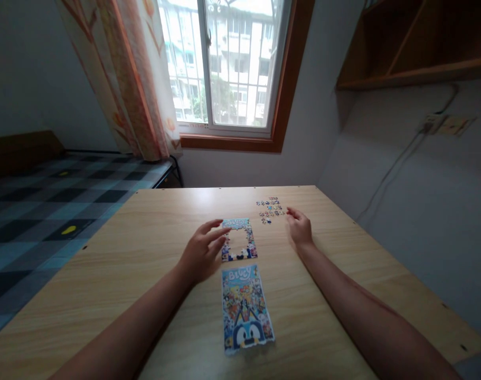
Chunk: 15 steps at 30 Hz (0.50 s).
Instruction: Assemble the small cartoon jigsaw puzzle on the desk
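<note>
A partly assembled jigsaw puzzle [236, 224] lies flat on the table, its border joined around a bare middle. My left hand [203, 250] is open at its left side, fingers spread over the border. Closer to me is a printed reference picture [247, 311] with "BLUEY" lettering and a blue cartoon dog's face at the bottom. Several loose puzzle pieces [270, 207] are scattered beyond and to the right of the puzzle. At their right edge my right hand [300, 226] has its thumb and fingers drawn together; anything between the fingertips is too small to make out.
The wooden table [169, 211] reaches toward a wall with a barred window [240, 74]. A bed with a checked cover [117, 171] stands left, beside a curtain [133, 79]. On the right are a wall shelf [414, 76] and a cable [394, 158] hanging from a socket.
</note>
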Each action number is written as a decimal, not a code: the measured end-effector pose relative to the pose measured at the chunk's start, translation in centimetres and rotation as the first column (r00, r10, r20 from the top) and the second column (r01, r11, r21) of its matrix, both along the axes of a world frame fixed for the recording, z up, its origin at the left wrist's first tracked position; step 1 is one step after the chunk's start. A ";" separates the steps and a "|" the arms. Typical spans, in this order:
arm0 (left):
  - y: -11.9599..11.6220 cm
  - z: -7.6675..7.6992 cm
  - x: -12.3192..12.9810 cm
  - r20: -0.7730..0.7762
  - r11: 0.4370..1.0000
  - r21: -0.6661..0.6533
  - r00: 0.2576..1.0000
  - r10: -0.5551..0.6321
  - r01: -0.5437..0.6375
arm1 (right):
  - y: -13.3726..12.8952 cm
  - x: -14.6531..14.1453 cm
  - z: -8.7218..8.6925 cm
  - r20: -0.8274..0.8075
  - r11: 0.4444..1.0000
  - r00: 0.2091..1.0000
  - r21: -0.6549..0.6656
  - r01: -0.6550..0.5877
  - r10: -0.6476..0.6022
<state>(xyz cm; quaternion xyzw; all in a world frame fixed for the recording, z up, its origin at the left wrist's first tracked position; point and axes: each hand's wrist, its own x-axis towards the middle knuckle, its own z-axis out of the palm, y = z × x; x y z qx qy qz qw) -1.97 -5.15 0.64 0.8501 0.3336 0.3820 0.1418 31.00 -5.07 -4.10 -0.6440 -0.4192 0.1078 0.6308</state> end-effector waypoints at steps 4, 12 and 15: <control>2.1 -0.5 -0.9 0.233 0.960 -0.175 0.939 0.254 -0.217 | 0.2 -0.1 -0.3 0.188 0.995 0.981 -0.094 -0.039 0.056; 3.1 -0.9 -1.5 0.344 0.861 -0.393 0.817 0.463 -0.323 | -1.0 -1.9 0.3 0.611 0.946 0.760 -0.325 -0.016 0.223; 3.0 -0.9 -1.4 0.331 0.869 -0.372 0.828 0.452 -0.326 | -1.5 -2.4 0.8 0.662 0.922 0.699 -0.387 0.012 0.269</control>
